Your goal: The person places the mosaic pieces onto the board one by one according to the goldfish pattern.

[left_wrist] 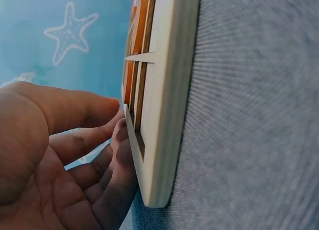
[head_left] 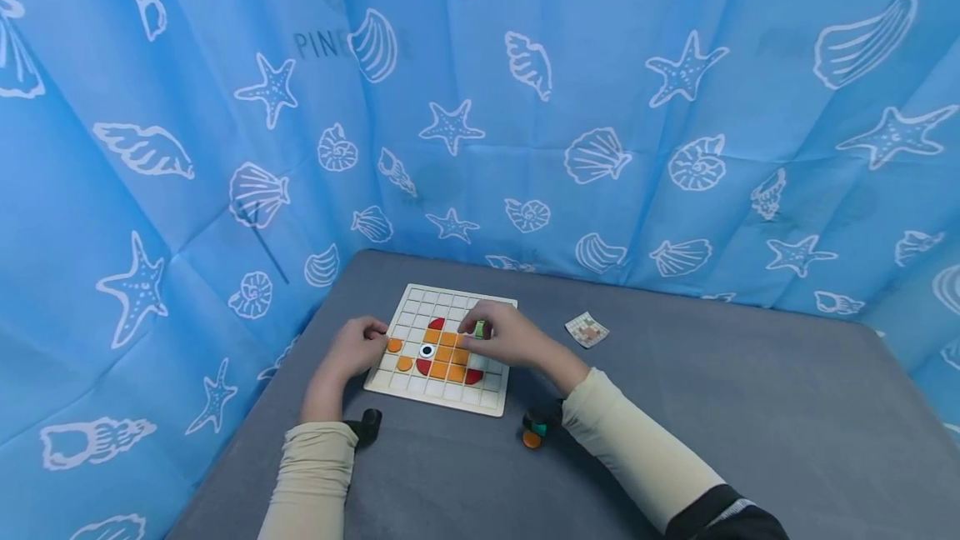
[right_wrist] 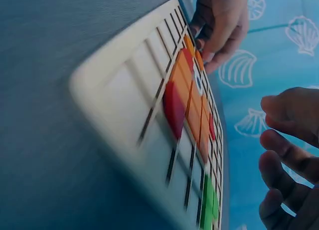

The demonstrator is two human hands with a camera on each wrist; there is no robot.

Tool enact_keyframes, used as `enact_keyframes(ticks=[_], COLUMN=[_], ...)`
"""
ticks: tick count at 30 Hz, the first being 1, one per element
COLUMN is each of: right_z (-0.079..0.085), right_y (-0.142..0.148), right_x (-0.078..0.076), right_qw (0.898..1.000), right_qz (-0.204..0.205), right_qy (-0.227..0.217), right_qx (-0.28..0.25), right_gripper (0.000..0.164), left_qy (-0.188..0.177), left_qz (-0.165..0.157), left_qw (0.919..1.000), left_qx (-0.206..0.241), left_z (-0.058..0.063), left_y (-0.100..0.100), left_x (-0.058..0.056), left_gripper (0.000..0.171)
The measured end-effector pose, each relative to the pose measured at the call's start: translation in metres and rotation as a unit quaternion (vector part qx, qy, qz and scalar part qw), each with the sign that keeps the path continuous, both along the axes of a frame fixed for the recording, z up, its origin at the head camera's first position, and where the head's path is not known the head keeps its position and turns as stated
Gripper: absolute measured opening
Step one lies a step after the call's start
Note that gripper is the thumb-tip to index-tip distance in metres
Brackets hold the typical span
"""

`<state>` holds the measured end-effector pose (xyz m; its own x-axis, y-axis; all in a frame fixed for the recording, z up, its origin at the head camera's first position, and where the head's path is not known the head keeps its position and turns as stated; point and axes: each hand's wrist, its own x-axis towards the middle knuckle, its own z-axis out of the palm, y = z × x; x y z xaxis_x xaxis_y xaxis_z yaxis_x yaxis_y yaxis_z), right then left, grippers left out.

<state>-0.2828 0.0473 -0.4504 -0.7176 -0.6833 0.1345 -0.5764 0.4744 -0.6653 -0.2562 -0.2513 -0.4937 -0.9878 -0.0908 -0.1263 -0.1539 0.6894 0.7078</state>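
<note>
A pale wooden grid board (head_left: 438, 402) lies on the grey table, with orange pieces (head_left: 442, 352), red pieces (head_left: 474, 377) and a white eye piece (head_left: 427, 351) in its squares. At the board's left edge is my left hand (head_left: 356, 348), fingers loosely bent beside a round orange piece (head_left: 394, 345); in the left wrist view its fingertips rest by the board's rim (left_wrist: 164, 140). Over the right half hovers my right hand (head_left: 513, 336), partly covering a green piece (head_left: 481, 329). Nothing shows between its spread, slightly bent fingers (right_wrist: 294, 160) in the right wrist view.
A small pattern card (head_left: 587, 329) lies right of the board. Some loose orange and green pieces (head_left: 532, 438) sit under the right forearm, close to the dark wrist strap. A blue shell-print curtain (head_left: 525, 140) hangs behind and left of the table.
</note>
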Motion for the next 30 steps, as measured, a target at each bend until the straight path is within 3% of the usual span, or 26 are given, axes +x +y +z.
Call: enact_keyframes(ticks=[6,14,22,30], right_z=[-0.004,-0.023,-0.033,-0.033], right_y=[0.052,0.099,0.112,0.113], right_x=[0.025,0.059,0.081,0.088], right_qw=[0.999,0.998,0.996,0.993], right_qz=[0.024,0.042,0.047,0.047], right_qy=[-0.025,-0.045,-0.069,-0.107], right_qx=[-0.019,0.002,0.027,0.026], right_gripper=[0.017,0.017,0.022,0.029], left_qy=[0.0,-0.005,-0.004,-0.001], left_qz=[0.003,0.005,0.011,0.004], left_qw=[1.0,1.0,0.9999,1.0], left_qx=[-0.007,-0.007,-0.011,-0.009], left_z=[-0.001,0.002,0.0,0.0], left_y=[0.0,0.003,0.003,0.003], left_x=[-0.001,0.002,0.002,0.002], left_gripper=[0.027,0.029,0.029,0.029])
